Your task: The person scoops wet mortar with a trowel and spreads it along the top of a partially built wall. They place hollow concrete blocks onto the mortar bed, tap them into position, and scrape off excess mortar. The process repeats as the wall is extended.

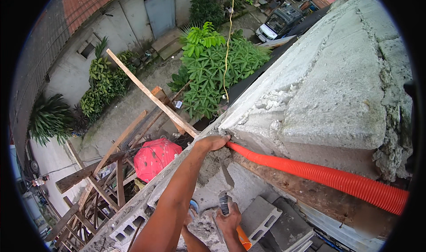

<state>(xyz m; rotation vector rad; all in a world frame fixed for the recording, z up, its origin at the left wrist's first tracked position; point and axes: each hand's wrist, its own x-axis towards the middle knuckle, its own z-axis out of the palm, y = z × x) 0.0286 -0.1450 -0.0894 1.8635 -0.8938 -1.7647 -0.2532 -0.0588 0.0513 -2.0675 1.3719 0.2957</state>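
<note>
My left arm reaches up to a corner of the block wall (328, 105). There my left hand (214, 142) is closed at the far end of an orange corrugated pipe (306, 169), its fingertips partly hidden. The pipe runs along the wall's foot to the right. Lower down, my right hand (229, 218) grips the dark handle of a trowel (227, 175), its narrow blade pointing up toward wet grey mortar (207, 167) beneath my left hand. Beside my right hand shows a smooth orange pipe (243, 238).
A hollow block (262, 217) lies right of my right hand. A wooden plank (266, 174) runs under the corrugated pipe. Left of the wall edge is a drop, with timber framing (120, 181), a red umbrella (156, 159) and plants (213, 70) below. A yellow cord (228, 43) hangs ahead.
</note>
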